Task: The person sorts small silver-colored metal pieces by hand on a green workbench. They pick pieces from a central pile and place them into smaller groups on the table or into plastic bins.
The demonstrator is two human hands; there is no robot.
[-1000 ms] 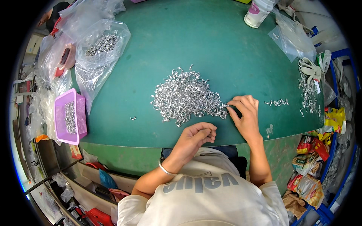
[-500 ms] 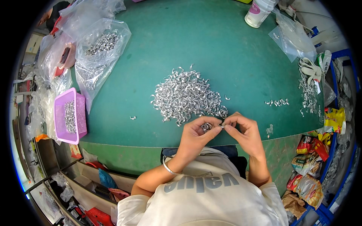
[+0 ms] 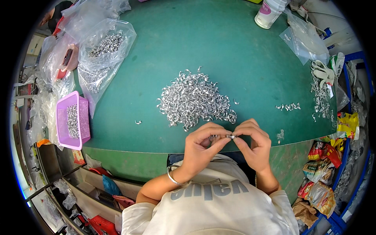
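My left hand (image 3: 201, 148) and my right hand (image 3: 255, 141) meet at the table's near edge. Between their thumbs and fingertips they pinch one small curved silver metal piece (image 3: 231, 136). More metal pieces (image 3: 212, 138) show in the curled fingers of my left hand, partly hidden. Just beyond my hands lies a large heap of the same curved metal pieces (image 3: 194, 100). A single piece (image 3: 236, 102) lies off its right side, and another loose piece (image 3: 138, 122) lies to the left.
On the left of the green table (image 3: 250, 51) stand a purple basket (image 3: 84, 117) with metal pieces and a clear plastic bag (image 3: 125, 47) of more. Several pieces (image 3: 288, 106) form a short row at right, near a chain-like pile (image 3: 321, 98). A white bottle (image 3: 268, 13) stands far right.
Both hands have drawn slightly toward me, away from the heap. The pinched metal piece now shows more plainly between the fingertips, and the pieces in my left hand are more covered.
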